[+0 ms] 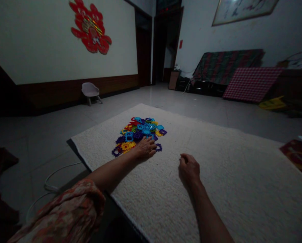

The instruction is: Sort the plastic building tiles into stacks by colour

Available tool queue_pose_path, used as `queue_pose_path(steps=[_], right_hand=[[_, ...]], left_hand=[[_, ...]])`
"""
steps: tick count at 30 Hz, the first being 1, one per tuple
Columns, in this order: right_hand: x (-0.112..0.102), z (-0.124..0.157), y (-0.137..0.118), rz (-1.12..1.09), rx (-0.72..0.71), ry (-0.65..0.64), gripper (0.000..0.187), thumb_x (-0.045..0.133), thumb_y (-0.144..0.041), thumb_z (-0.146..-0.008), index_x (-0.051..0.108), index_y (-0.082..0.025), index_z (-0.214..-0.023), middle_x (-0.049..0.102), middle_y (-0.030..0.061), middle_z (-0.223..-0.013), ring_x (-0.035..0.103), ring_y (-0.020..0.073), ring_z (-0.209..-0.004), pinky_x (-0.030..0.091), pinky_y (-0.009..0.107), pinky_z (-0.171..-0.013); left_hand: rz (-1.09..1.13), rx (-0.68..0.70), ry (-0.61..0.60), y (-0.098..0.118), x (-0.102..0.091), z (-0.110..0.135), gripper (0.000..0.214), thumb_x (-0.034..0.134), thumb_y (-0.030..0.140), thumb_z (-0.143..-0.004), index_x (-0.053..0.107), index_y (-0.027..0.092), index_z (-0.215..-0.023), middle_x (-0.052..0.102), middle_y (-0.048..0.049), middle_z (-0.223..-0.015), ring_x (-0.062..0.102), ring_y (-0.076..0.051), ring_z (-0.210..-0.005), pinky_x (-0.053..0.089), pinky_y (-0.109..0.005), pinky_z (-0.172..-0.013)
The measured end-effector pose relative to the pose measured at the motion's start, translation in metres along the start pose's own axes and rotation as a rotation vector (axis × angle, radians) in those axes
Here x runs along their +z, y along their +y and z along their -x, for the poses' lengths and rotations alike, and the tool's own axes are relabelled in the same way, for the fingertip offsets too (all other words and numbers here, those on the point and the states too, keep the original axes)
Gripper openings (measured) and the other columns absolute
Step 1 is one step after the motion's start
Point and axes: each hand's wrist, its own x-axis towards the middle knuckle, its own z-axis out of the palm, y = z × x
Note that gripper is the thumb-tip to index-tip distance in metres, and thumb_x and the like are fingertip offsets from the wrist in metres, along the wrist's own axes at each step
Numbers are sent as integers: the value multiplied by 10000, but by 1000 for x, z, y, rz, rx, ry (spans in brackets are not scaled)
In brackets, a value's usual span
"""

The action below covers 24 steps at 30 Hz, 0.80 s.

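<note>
A heap of plastic gear-shaped toy pieces (147, 127) in blue, purple, yellow, red and green lies on a cream textured cover (161, 189). My left hand (146, 148) rests at the near side of the heap, palm down, its fingers stretched out over the pieces. A purple gear ring (159, 147) shows just beside its fingertips. To the right of the heap, my right hand (190, 166) sits on the cover with its fingers curled together. Whether anything small is inside those fingers is hidden.
A small pale chair (90, 91) stands on the tiled floor by the left wall. White cable (49, 185) loops beside the cover's left edge. A dark red box or booklet (298, 157) lies at the right edge. A checked board (252, 84) leans near the cloth-covered furniture (227, 65).
</note>
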Motion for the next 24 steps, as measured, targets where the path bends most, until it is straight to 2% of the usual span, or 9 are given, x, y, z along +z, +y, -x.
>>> queue_pose_path(steps=[7,12,14,17,20,22,24], right_hand=[[-3,3,7,5,-32,-15,340,474,-368,-770,714,-160,-892,723,132,-963,648,248,-887,495,389,-862],[-2,1,6,-4,-21,-12,341,477,-377,-761,718,-165,-876,729,132,-947,653,252,-886,494,392,-865],[-2,1,7,-8,-10,-1,340,479,-383,-760,721,-172,-869,734,128,-944,656,252,-875,497,391,-853],[-2,-1,8,-8,-14,-2,336,481,-385,-747,725,-179,-852,741,127,-944,655,252,-855,501,391,-842],[-3,-1,7,-6,-8,-12,345,486,-387,-742,728,-171,-857,741,135,-950,653,252,-845,500,397,-851],[-3,-1,6,-11,6,-13,356,483,-389,-742,730,-164,-864,740,140,-951,653,256,-850,500,397,-855],[-4,0,4,-15,16,-12,362,478,-387,-745,732,-163,-874,738,140,-950,654,255,-855,498,392,-856]], left_hand=[[-48,-33,14,-36,8,-6,278,503,380,-942,716,239,-1052,632,-89,-1265,465,-287,-1298,342,-467,-1025],[-24,-83,40,-52,11,-13,269,541,324,-910,730,197,-1053,660,-123,-1180,592,-252,-1117,434,-420,-982],[0,-115,61,-57,8,-17,249,567,299,-892,739,194,-1038,659,-124,-1192,600,-244,-1107,456,-392,-984],[-1,-215,130,-70,1,-21,306,524,293,-929,711,164,-1134,601,-152,-1320,569,-266,-1192,452,-415,-1036],[14,-387,191,-83,-9,-18,327,531,267,-932,681,155,-1201,571,-156,-1374,560,-275,-1228,458,-435,-1055],[46,-467,217,-87,-15,-9,339,563,269,-919,670,174,-1226,579,-135,-1375,562,-263,-1234,463,-420,-1063],[76,-472,228,-83,-17,9,355,572,298,-919,663,192,-1245,588,-121,-1372,559,-255,-1244,460,-412,-1073]])
